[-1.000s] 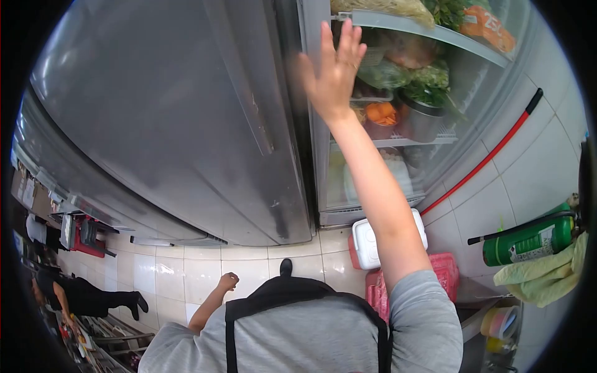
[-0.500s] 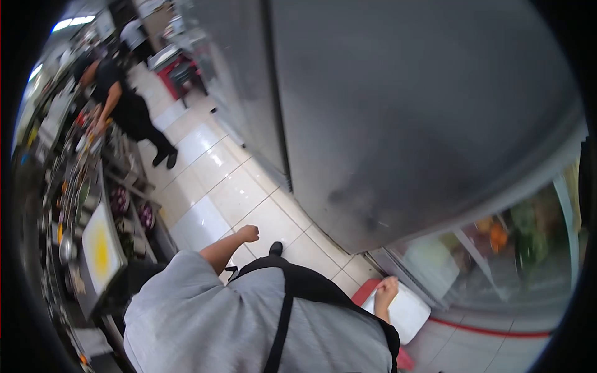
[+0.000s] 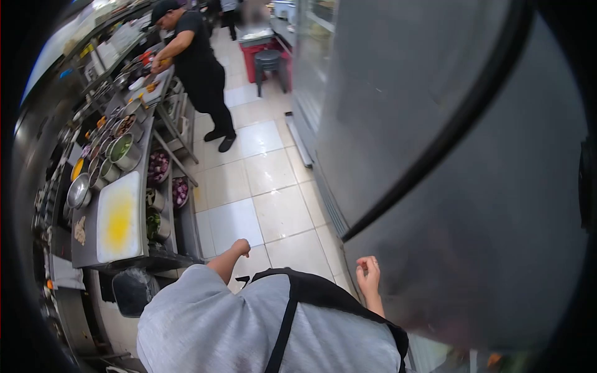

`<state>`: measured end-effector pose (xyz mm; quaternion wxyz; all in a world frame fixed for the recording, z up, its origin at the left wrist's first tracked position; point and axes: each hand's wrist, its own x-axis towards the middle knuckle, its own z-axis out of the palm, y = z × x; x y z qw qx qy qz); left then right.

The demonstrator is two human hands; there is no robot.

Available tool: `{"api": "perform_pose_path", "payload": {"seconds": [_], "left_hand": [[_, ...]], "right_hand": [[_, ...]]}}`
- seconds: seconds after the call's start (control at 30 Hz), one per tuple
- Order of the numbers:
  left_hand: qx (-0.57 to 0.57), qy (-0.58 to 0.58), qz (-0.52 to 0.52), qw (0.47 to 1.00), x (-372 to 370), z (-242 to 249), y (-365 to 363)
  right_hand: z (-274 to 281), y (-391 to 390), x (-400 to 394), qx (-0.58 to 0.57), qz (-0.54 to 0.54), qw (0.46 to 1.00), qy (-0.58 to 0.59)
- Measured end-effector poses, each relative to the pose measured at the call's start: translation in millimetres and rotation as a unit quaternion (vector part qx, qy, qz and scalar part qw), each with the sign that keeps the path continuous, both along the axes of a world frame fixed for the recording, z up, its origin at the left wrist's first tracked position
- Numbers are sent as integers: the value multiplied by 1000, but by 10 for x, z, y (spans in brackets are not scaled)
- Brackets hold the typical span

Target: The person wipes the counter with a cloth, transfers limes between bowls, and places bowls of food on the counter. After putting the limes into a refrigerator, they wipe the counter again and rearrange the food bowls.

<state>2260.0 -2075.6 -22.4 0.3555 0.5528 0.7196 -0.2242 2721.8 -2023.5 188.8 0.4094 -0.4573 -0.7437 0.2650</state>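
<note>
Right hand (image 3: pixel 368 273) lower centre, fingers loosely curled, empty, just beside steel fridge door (image 3: pixel 460 186), left hand (image 3: pixel 240 247) fisted over floor tiles (image 3: pixel 273 205), white cutting board (image 3: pixel 118 217) at left.

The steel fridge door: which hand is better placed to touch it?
The right hand, probably. It hangs empty close beside the steel fridge door, while the left hand hangs over the floor tiles, nearer the prep counter.
</note>
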Motion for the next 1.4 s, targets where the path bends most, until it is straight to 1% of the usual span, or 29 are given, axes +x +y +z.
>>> {"api": "perform_pose_path", "payload": {"seconds": [0.03, 0.07, 0.1, 0.13, 0.2, 0.27, 0.33, 0.4, 0.43, 0.5, 0.53, 0.6, 0.7, 0.77, 0.8, 0.87, 0.9, 0.93, 0.97, 1.0, 1.03, 1.1, 1.13, 1.2, 1.23, 1.27, 1.33, 1.37, 1.4], "left_hand": [[1, 2, 21, 1000, -196, 35, 20], [74, 45, 61, 994, -364, 70, -6], [142, 92, 101, 980, -525, 103, -51], [109, 89, 156, 978, -635, 250, 15], [119, 25, 333, 935, -799, 414, 278], [166, -1, 329, 930, -824, 757, 620], [231, -96, 427, 869, -849, 901, 1006], [292, -207, 538, 763, -864, 961, 1401], [330, -173, 443, 815, -945, 810, 1550], [286, -222, 508, 781, -945, 1033, 1861], [289, -219, 511, 779, -1036, 909, 1932], [444, -37, 277, 851, -1310, 623, 2040], [294, -2, 393, 871, -1755, 467, 1986], [268, 37, 426, 863, -2141, 131, 1692], [309, 74, 456, 831, -2208, 120, 1468], [310, 109, 482, 812, -2318, 168, 1046], [254, 181, 427, 849, -2389, 139, 826], [214, 157, 549, 792, -2458, 17, 621], [10, 183, 259, 948, -2506, 146, 428], [-34, 178, 378, 908, -2519, 148, 338], [34, 152, 582, 798, -2485, 366, 377], [30, 113, 774, 623, -2485, 1314, 1008], [38, 110, 770, 627, -2766, 1234, 1169], [12, 138, 708, 693, -3233, 882, 1223], [-10, 142, 561, 815, -3609, 622, 1349], [-33, 142, 392, 908, -4042, 268, 1531], [118, 170, 318, 925, -4813, -376, 2107], [174, 158, 366, 901, -5049, -314, 2638], [195, 133, 358, 903, -5156, 40, 3228]], "right_hand": [[38, 197, -210, -39, -14, 999, -13], [39, 385, -380, -73, -5, 994, -76], [4, 570, -555, -75, 22, 994, -78], [-60, 741, -725, -95, 41, 991, -87], [-119, 1052, -1056, -125, 79, 982, -118], [-176, 1377, -1285, -131, 120, 974, -142], [-161, 1718, -1488, -127, 158, 963, -176], [-226, 2143, -1618, -125, 162, 958, -199], [-220, 2359, -1706, -129, 161, 956, -209], [-215, 2781, -1860, -94, 159, 951, -246], [-245, 2976, -1933, -105, 159, 952, -240], [-245, 3414, -2213, -107, 159, 955, -225], [-205, 4024, -2777, -147, 173, 948, -223], [-270, 4404, -3243, -122, 234, 942, -207], [-264, 4565, -3500, -122, 231, 944, -203], [-235, 4798, -3953, -55, 282, 933, -216], [-190, 4862, -4153, -54, 275, 936, -214], [-122, 4921, -4363, -80, 308, 926, -202], [-84, 5038, -4568, -104, 341, 915, -189], [-97, 5190, -4748, -101, 335, 918, -186], [-146, 5296, -4900, -103, 345, 909, -211], [-310, 5413, -5033, -116, 348, 899, -241], [-387, 5590, -5151, -92, 332, 903, -256], [-493, 5784, -5270, -77, 315, 905, -276], [-525, 5895, -5334, -97, 302, 903, -291], [-533, 6014, -5400, -120, 287, 899, -307], [-502, 6225, -5524, -137, 259, 902, -317], [-495, 6319, -5579, -152, 238, 903, -324], [-518, 6439, -5630, -154, 234, 904, -324]]}}
